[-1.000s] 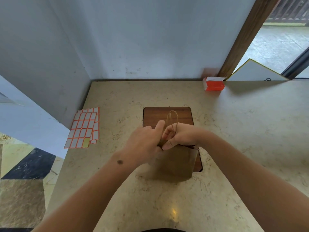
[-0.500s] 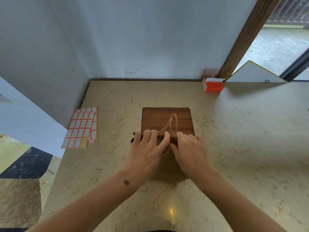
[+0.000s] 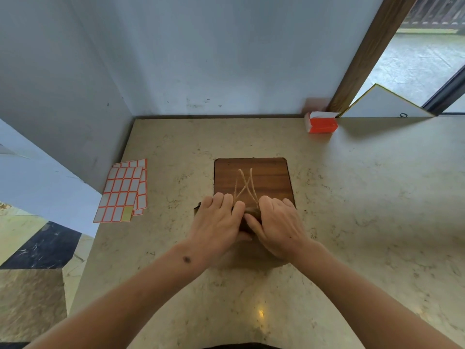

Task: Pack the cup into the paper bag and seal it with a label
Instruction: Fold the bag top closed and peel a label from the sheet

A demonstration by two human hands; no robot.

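Head view: left hand (image 3: 218, 224) and right hand (image 3: 278, 224) press flat, no closed grip, on folded brown paper bag (image 3: 251, 214) over dark wooden board (image 3: 251, 176); cup unseen, orange-bordered label sheets (image 3: 123, 191) lie untouched on beige marble surface (image 3: 364, 197), sealing left.

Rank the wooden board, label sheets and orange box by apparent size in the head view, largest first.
1. Wooden board, though the hands hide its near part.
2. Label sheets.
3. Orange box, farthest from the camera, so true size is unsure.

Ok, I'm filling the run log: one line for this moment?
step: fold bag top | hands: both pressing bag flat | handles: on board | labels: untouched
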